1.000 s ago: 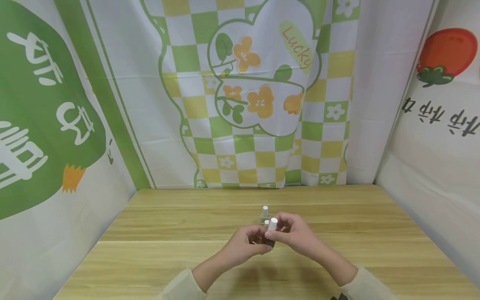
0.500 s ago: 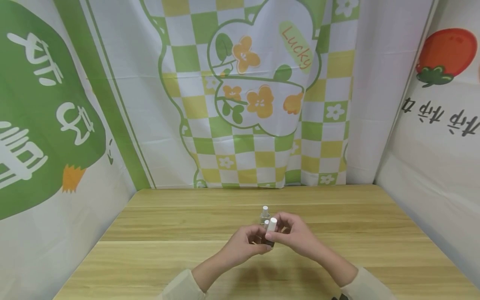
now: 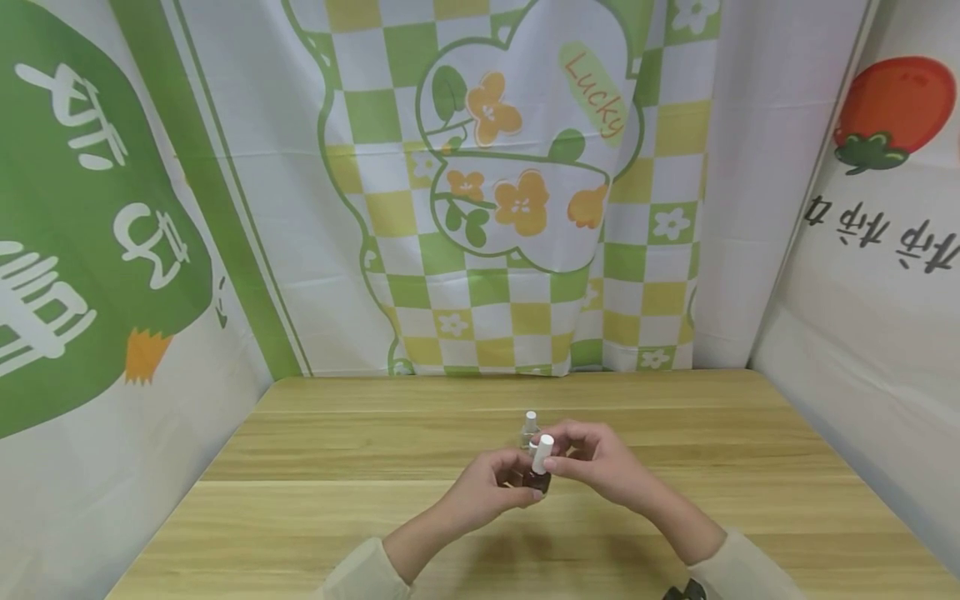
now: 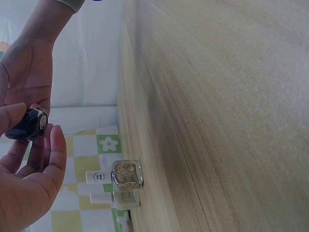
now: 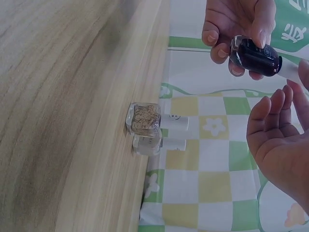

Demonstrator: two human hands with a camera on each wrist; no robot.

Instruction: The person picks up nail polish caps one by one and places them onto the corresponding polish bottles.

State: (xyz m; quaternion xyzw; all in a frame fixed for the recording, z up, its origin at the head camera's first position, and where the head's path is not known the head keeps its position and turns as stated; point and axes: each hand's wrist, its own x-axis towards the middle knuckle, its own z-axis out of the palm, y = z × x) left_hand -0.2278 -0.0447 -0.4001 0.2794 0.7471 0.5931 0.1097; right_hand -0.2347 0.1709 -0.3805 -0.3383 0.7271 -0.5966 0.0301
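A dark nail polish bottle [image 3: 537, 481] tilts slightly between my hands, its white cap [image 3: 543, 455] upward. My left hand [image 3: 487, 490] holds the glass body, thumb on one side and fingers on the other. My right hand [image 3: 603, 465] pinches the cap with thumb and forefinger, the other fingers loosely bent. In the right wrist view, the dark glass [image 5: 258, 57] and white cap [image 5: 288, 70] are joined. The left wrist view shows the bottle's base, while its cap is hidden.
Behind the hands, a glitter nail polish bottle [image 5: 146, 119] and a clear one [image 5: 147, 146] stand upright side by side on the wooden table [image 3: 337, 500]. Patterned cloth [image 3: 480, 325] hangs at the table's back edge, with more cloth along both sides.
My right hand has shifted slightly right and its fingers have turned about the cap. More of the cap and dark glass shows. My left hand has stayed put.
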